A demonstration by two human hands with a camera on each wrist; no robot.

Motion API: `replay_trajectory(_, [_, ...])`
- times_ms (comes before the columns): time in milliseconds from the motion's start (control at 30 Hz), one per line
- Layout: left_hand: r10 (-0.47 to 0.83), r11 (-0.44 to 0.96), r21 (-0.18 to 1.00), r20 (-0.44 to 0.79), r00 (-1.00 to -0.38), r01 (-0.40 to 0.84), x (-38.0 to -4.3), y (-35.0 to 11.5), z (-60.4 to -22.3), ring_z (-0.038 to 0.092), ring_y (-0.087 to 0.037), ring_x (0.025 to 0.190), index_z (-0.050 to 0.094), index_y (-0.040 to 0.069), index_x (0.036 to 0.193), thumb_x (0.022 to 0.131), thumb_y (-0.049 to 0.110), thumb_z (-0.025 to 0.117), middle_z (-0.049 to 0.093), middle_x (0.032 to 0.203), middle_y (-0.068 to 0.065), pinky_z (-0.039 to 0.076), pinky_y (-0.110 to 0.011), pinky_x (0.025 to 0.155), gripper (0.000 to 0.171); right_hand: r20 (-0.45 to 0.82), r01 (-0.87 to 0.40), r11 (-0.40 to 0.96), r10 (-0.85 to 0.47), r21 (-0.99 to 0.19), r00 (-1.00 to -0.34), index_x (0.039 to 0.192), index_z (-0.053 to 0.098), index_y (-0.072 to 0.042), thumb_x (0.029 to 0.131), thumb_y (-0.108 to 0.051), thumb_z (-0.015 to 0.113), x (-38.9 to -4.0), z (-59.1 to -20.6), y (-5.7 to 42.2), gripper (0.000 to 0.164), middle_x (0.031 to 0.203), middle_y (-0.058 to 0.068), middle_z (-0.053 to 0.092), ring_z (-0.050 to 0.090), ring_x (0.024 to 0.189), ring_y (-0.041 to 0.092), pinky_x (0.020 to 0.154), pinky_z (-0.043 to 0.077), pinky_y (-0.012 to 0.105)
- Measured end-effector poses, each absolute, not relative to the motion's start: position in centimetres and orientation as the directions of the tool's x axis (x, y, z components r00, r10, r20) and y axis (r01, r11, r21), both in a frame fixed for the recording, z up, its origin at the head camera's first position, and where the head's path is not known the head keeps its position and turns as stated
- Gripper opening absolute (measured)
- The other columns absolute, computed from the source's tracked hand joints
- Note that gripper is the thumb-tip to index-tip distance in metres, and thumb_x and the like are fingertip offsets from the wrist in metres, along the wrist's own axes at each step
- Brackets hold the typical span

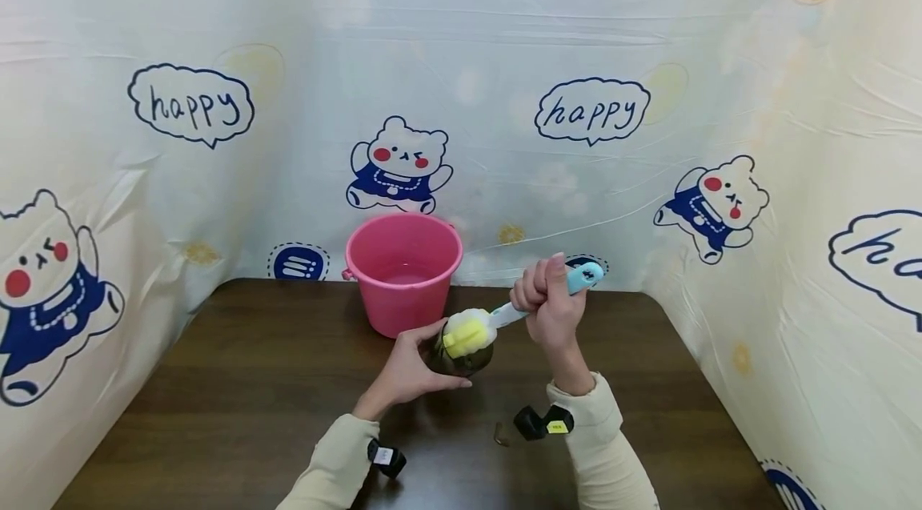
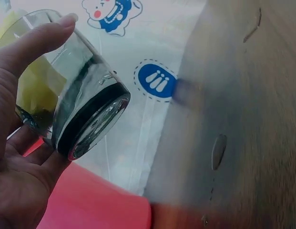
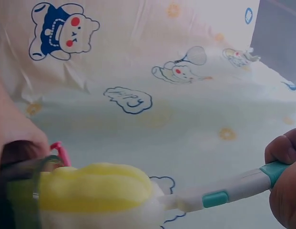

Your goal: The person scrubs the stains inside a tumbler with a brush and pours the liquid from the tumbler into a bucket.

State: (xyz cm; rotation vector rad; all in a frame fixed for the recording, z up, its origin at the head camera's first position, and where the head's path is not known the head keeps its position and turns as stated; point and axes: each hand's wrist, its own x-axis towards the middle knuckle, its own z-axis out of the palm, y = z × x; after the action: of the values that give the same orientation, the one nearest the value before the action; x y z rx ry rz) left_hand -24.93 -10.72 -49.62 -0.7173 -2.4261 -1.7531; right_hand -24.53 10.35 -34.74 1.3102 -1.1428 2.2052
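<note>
Glass (image 1: 468,366) of a dark tint is held up over the middle of the table (image 1: 252,390), tilted, its mouth turned toward the right. From where I stand, the left hand (image 1: 412,367) grips it round the side, thumb near, fingers far; the right hand (image 1: 551,303) is closed round the handle of a sponge brush (image 1: 484,326), whose yellow and white head sits partly inside the mouth. I'd judge the glass stiff, breakable, weightiest at its thick base, and slippery if damp; wet spots (image 2: 218,152) show on the table. Low on the side, close to that base, looks the surest hold, well off the rim. The brush should be light, its head soft, its handle firm. A pink bucket (image 1: 403,311) stands just beyond, far and to the left, so its rim is the edge to mind. Room opens to the right and near; a printed curtain (image 1: 475,38) hangs along the far edge.
</note>
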Motion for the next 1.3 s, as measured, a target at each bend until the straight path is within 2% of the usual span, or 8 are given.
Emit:
replay_trajectory(167, [0.322, 0.217, 0.874, 0.357, -0.877, 0.435, -25.0, -10.4, -49.4, 0.062, -0.014, 0.116, 0.059, 0.018, 0.143, 0.064, 0.022, 0.099, 0.067, 0.131, 0.008, 0.055, -0.041, 0.098, 0.088, 0.823, -0.598, -0.605, -0.183, -0.525, -0.537, 0.063, 0.024, -0.011, 0.113, -0.029, 0.030, -24.5, -35.9, 9.2, 0.053, 0.054, 0.000, 0.017, 0.016, 0.038, 0.014, 0.034, 0.014, 0.027])
replay_trajectory(300, [0.319, 0.212, 0.868, 0.373, -0.871, 0.449, -25.1, -10.5, -49.4, 0.062, -0.014, 0.116, 0.059, 0.018, 0.143, 0.065, 0.023, 0.098, 0.066, 0.132, 0.009, 0.054, -0.041, 0.097, 0.087, 0.820, -0.589, -0.600, -0.221, -0.541, -0.529, 0.063, 0.024, -0.010, 0.112, -0.030, 0.029, -24.4, -36.1, 8.8, 0.053, 0.054, 0.001, 0.017, 0.016, 0.038, 0.015, 0.035, 0.014, 0.028])
replay_trajectory(533, [0.316, 0.210, 0.856, 0.397, -0.862, 0.472, -25.1, -10.9, -49.7, 0.062, -0.014, 0.118, 0.060, 0.018, 0.143, 0.064, 0.025, 0.099, 0.067, 0.132, 0.009, 0.055, -0.036, 0.097, 0.089, 0.808, -0.541, -0.652, -0.199, -0.532, -0.555, 0.062, 0.023, -0.012, 0.113, -0.031, 0.032, -23.9, -35.1, 10.0, 0.055, 0.055, -0.002, 0.016, 0.016, 0.039, 0.012, 0.036, 0.012, 0.026])
replay_trajectory(633, [0.308, 0.196, 0.851, 0.419, -0.854, 0.488, -25.2, -11.0, -49.7, 0.062, -0.014, 0.118, 0.061, 0.019, 0.142, 0.063, 0.024, 0.100, 0.068, 0.131, 0.009, 0.054, -0.038, 0.098, 0.088, 0.797, -0.516, -0.665, -0.207, -0.540, -0.567, 0.062, 0.023, -0.012, 0.113, -0.029, 0.029, -23.9, -35.2, 10.2, 0.054, 0.055, -0.002, 0.016, 0.015, 0.039, 0.012, 0.037, 0.011, 0.026])
replay_trajectory(767, [0.318, 0.175, 0.846, 0.436, -0.842, 0.504, -25.1, -11.0, -49.6, 0.062, -0.014, 0.118, 0.062, 0.021, 0.140, 0.062, 0.024, 0.100, 0.069, 0.129, 0.008, 0.053, -0.038, 0.099, 0.087, 0.767, -0.504, -0.624, -0.260, -0.597, -0.586, 0.063, 0.024, -0.011, 0.114, -0.023, 0.023, -24.4, -35.8, 9.6, 0.052, 0.054, 0.000, 0.016, 0.014, 0.039, 0.014, 0.036, 0.012, 0.028])
replay_trajectory(933, [0.340, 0.178, 0.850, 0.420, -0.841, 0.496, -25.1, -11.0, -49.8, 0.063, -0.015, 0.116, 0.061, 0.021, 0.141, 0.065, 0.022, 0.099, 0.068, 0.129, 0.009, 0.055, -0.035, 0.097, 0.085, 0.728, -0.487, -0.577, -0.313, -0.656, -0.610, 0.062, 0.024, -0.010, 0.113, -0.023, 0.027, -24.8, -35.7, 9.1, 0.053, 0.053, 0.001, 0.017, 0.014, 0.038, 0.015, 0.035, 0.012, 0.030])
replay_trajectory(1100, [0.328, 0.197, 0.858, 0.398, -0.857, 0.474, -25.1, -11.1, -50.1, 0.062, -0.014, 0.117, 0.060, 0.021, 0.142, 0.065, 0.021, 0.098, 0.067, 0.131, 0.010, 0.056, -0.035, 0.096, 0.086, 0.732, -0.499, -0.571, -0.299, -0.651, -0.613, 0.061, 0.023, -0.011, 0.113, -0.024, 0.027, -25.1, -34.8, 10.2, 0.054, 0.051, 0.000, 0.017, 0.013, 0.037, 0.014, 0.034, 0.012, 0.027])
replay_trajectory(1300, [0.334, 0.210, 0.867, 0.372, -0.866, 0.453, -25.1, -10.9, -49.9, 0.062, -0.016, 0.118, 0.060, 0.018, 0.143, 0.065, 0.029, 0.098, 0.067, 0.133, 0.007, 0.055, -0.037, 0.098, 0.087, 0.755, -0.596, -0.497, -0.219, -0.631, -0.618, 0.061, 0.024, -0.010, 0.113, -0.021, 0.026, -26.0, -35.1, 10.2, 0.054, 0.051, 0.001, 0.016, 0.014, 0.036, 0.015, 0.034, 0.013, 0.028])
